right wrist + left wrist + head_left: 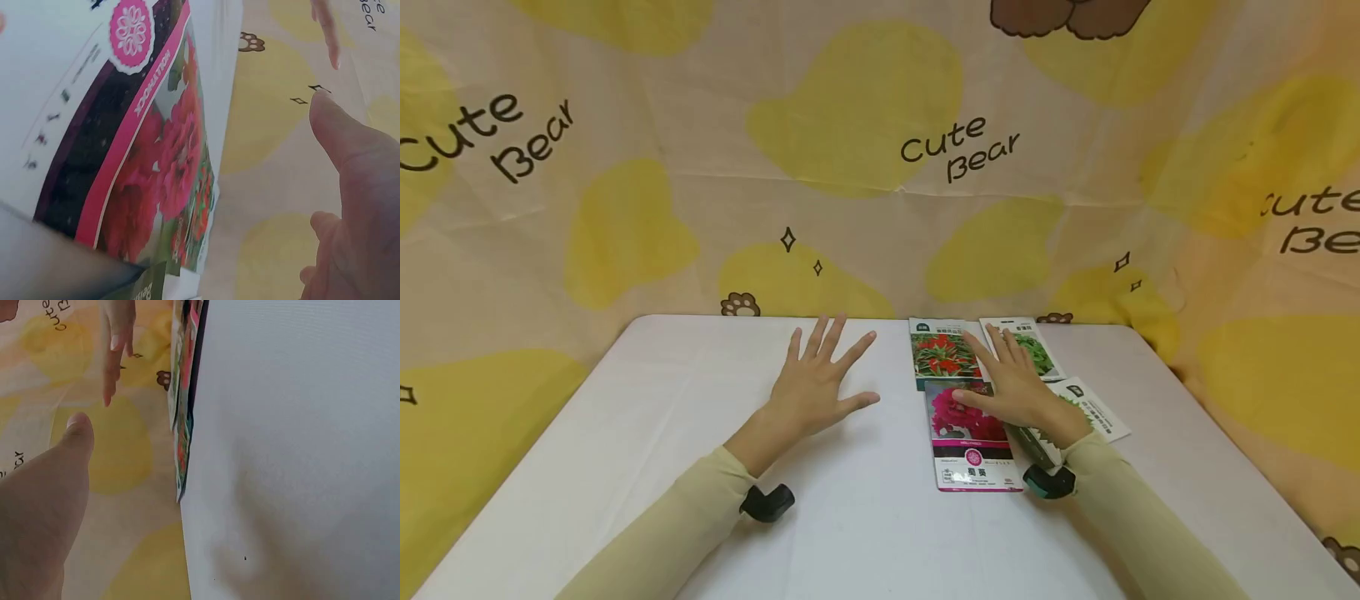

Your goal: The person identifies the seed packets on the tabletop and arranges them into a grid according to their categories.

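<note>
My left hand [812,387] hovers over the bare white tabletop with its fingers spread wide, holding nothing. To the right, my right hand [1017,390] is held with spread fingers above a group of flat seed packets. Lowest of these is a packet with magenta flowers [973,462]; a red-flowered packet [938,357] is behind it. A packet with green leaves [1042,357] lies at the back right, partly covered by the fingers. Under the right wrist, a slanted white-and-green packet [1101,410] is partly hidden. In the right wrist view the magenta packet [181,150] fills the left side, apart from the thumb [344,128].
The packets lie on a white table [850,533] with rounded back corners. Behind it hangs a cream cloth [715,208] with yellow patches and printed lettering. A dark wrist camera [767,503] sits on the left sleeve, another [1049,482] on the right.
</note>
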Motion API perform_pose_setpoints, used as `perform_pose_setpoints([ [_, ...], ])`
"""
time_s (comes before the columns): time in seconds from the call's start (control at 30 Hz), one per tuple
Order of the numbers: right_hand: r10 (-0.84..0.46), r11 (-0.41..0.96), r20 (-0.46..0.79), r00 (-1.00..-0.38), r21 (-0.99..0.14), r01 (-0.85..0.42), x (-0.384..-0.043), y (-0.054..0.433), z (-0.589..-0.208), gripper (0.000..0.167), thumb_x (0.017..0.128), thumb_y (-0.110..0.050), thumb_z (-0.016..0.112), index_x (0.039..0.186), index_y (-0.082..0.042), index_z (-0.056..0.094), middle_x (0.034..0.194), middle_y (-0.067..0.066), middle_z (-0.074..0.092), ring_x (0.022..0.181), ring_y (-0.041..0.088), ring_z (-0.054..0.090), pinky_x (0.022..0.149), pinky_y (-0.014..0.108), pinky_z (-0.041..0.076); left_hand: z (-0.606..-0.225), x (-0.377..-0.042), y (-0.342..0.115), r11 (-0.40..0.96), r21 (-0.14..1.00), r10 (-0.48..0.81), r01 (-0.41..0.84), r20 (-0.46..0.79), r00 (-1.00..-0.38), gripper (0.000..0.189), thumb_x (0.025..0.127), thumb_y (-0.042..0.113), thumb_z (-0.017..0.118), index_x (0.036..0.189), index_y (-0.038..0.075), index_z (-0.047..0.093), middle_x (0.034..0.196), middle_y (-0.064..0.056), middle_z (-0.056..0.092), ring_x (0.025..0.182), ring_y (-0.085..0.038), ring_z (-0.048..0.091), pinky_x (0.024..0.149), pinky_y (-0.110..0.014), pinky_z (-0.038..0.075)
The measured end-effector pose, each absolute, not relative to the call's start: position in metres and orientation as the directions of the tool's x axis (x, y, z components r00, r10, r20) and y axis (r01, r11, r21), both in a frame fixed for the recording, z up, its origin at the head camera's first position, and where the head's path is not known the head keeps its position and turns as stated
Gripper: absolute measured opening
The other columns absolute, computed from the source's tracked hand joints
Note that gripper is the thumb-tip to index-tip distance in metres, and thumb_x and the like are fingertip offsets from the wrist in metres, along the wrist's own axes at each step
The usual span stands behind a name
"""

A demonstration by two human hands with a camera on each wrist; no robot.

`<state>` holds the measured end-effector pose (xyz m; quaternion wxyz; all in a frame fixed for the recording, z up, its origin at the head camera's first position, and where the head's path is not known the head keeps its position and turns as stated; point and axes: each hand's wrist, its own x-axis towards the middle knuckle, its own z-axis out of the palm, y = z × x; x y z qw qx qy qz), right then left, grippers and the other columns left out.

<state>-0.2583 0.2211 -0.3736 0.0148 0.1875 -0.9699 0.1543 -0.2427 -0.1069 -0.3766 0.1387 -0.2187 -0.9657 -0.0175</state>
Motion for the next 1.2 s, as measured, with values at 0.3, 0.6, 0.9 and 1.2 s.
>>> perform_pose_setpoints([
  [0.3, -0.356, 0.885, 0.067, -0.932, -0.297, -0.359, -0.257, 0.237, -0.383, 0.097, 0.089, -0.059, 0.066, 0.164, -0.025, 0.015, 0.17, 0.021, 0.001, 0.155, 0.051, -0.002, 0.12, 0.074, 0.0, -0.386, -0.244, -0.096, 0.875, -0.014, 0.465, 0.483, 0.297, -0.834, 0.086, 0.091, 0.075, 0.048, 0.162, 0.032, 0.024, 0.171, -0.014, 0.016, 0.157, -0.038, 0.018, 0.125, -0.063, 0.019],
  [0.6, -0.378, 0.879, 0.065, -0.924, -0.287, -0.38, -0.254, 0.255, -0.391, 0.091, 0.09, -0.053, 0.068, 0.161, -0.016, 0.025, 0.167, 0.027, 0.013, 0.152, 0.057, 0.008, 0.115, 0.08, 0.012, -0.393, -0.244, -0.083, 0.839, 0.092, 0.504, 0.536, 0.237, -0.831, 0.081, 0.093, 0.071, 0.05, 0.16, 0.03, 0.028, 0.168, -0.012, 0.025, 0.156, -0.035, 0.024, 0.123, -0.06, 0.026],
  [0.9, -0.371, 0.882, 0.031, -0.928, -0.301, -0.362, -0.247, 0.27, -0.392, 0.088, 0.088, -0.053, 0.072, 0.156, -0.01, 0.037, 0.163, 0.031, 0.023, 0.149, 0.058, 0.016, 0.109, 0.084, 0.02, -0.396, -0.241, -0.07, 0.78, 0.144, 0.576, 0.609, 0.217, -0.788, 0.078, 0.094, 0.065, 0.056, 0.158, 0.026, 0.035, 0.165, -0.012, 0.032, 0.151, -0.036, 0.033, 0.12, -0.055, 0.035],
  [1.2, -0.386, 0.872, 0.007, -0.922, -0.323, -0.367, -0.246, 0.288, -0.397, 0.086, 0.088, -0.054, 0.071, 0.153, -0.008, 0.041, 0.159, 0.033, 0.029, 0.145, 0.059, 0.024, 0.107, 0.081, 0.027, -0.4, -0.243, -0.056, 0.734, 0.203, 0.625, 0.648, 0.17, -0.762, 0.071, 0.097, 0.06, 0.056, 0.155, 0.023, 0.041, 0.159, -0.012, 0.042, 0.147, -0.032, 0.041, 0.116, -0.055, 0.041],
])
